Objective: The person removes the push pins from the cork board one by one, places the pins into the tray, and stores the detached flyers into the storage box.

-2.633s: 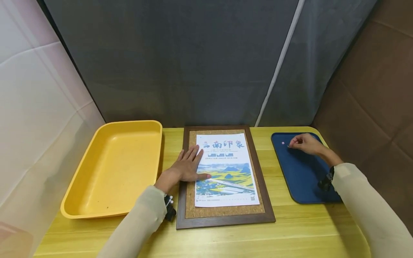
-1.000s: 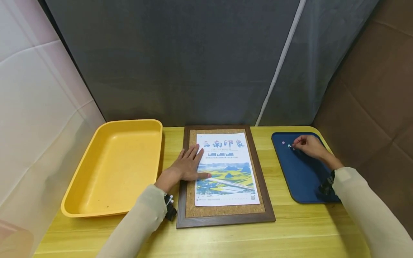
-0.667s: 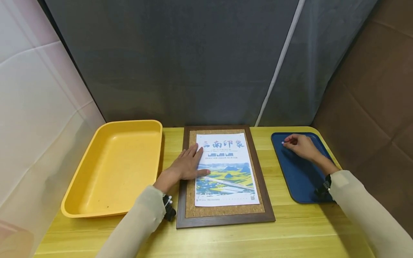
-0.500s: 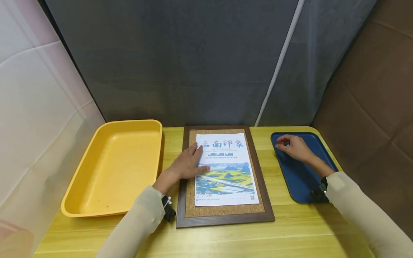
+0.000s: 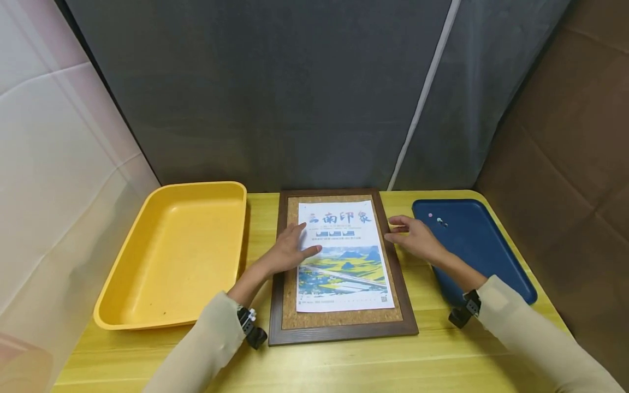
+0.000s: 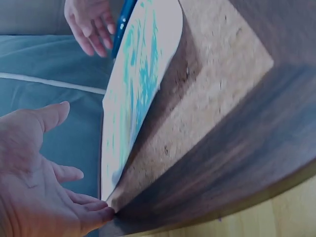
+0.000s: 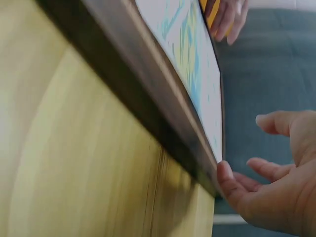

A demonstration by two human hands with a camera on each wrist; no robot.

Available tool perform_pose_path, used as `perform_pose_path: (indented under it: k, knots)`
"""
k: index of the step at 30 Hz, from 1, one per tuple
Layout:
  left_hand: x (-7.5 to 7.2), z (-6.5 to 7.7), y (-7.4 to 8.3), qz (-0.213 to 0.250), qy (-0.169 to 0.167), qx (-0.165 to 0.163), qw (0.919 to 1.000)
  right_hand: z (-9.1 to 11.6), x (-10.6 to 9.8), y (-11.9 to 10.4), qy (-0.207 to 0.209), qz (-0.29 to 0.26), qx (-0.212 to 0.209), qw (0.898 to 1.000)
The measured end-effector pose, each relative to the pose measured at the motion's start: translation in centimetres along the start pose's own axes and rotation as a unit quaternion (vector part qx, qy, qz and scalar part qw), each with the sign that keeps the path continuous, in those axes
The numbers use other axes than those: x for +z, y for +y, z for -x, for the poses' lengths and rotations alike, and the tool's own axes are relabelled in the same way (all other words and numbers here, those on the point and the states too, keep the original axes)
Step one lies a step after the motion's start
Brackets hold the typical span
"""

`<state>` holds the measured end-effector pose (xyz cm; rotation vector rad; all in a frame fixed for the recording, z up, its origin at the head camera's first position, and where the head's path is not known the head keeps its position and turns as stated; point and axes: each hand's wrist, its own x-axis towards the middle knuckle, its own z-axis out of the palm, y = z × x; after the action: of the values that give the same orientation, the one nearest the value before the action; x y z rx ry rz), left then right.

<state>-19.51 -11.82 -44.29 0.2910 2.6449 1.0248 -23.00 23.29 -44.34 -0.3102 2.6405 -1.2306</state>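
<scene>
A printed poster [image 5: 339, 262] with blue lettering and a landscape picture lies on a cork board [image 5: 344, 319] with a dark brown wooden frame [image 5: 344, 334]. Over its left edge is my left hand [image 5: 287, 248], fingers spread and holding nothing; the left wrist view has its lower fingertips right at the board's far corner. My right hand [image 5: 415, 240] reaches in from the other side, its loosely bent fingers beside the frame's right edge. Nothing shows between those fingers in the right wrist view. Several tiny pink and whitish pieces [image 5: 439, 220] lie on a blue tray [image 5: 481, 256].
To the left stands a large yellow tub [image 5: 169, 256] with raised walls. Everything rests on a yellow wood-grain table [image 5: 344, 368]. A dark grey curtain [image 5: 275, 98] closes off the back, and a brown one [image 5: 575, 136] hangs on the right.
My right hand has left the small pieces on the blue tray and moved left to the frame, its fingers opening. My left hand, earlier flat on the poster, has lifted and turned slightly.
</scene>
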Motion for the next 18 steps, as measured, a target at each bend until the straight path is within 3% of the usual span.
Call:
perform_pose_path:
  k: [12, 18]
  knots:
    - [0.2, 1.3, 0.9, 0.094, -0.017, -0.028, 0.995, 1.0, 2.6, -1.9, -0.047, -0.046, 0.013, 0.998]
    - [0.2, 1.3, 1.0, 0.111, -0.014, -0.029, 0.9933, 1.3, 3.2, -2.4, -0.054, -0.053, 0.012, 0.997]
